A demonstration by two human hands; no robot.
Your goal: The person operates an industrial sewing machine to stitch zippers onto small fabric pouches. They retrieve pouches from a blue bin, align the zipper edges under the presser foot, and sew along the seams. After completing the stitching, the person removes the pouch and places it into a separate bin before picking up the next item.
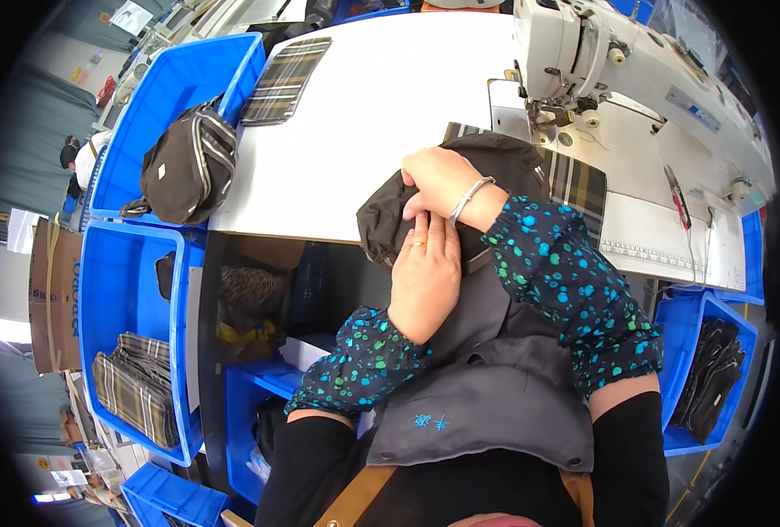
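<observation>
A dark brown fabric bag (495, 158) lies bunched at the front edge of the white sewing table, partly hanging over it toward my lap. My right hand (447, 180) has its fingers curled over the fabric, the thumb pointing down at the left fingertips. Close below it, my left hand (427, 285) presses its straight, closed-together fingers on the same bag; its thumb is hidden. Plaid fabric (576, 189) sticks out from beneath the bag on the right. Behind that stands a white sewing machine (557, 53), its needle area just beyond the bag.
Another dark bag (189, 167) rests on the rim of a blue bin (253, 53) at the left. Plaid pieces (286, 81) lie on the table; more fill a lower bin (91, 263). Red-handled snips (678, 198) lie right of the machine. Dark pieces (711, 378) fill a right-hand bin.
</observation>
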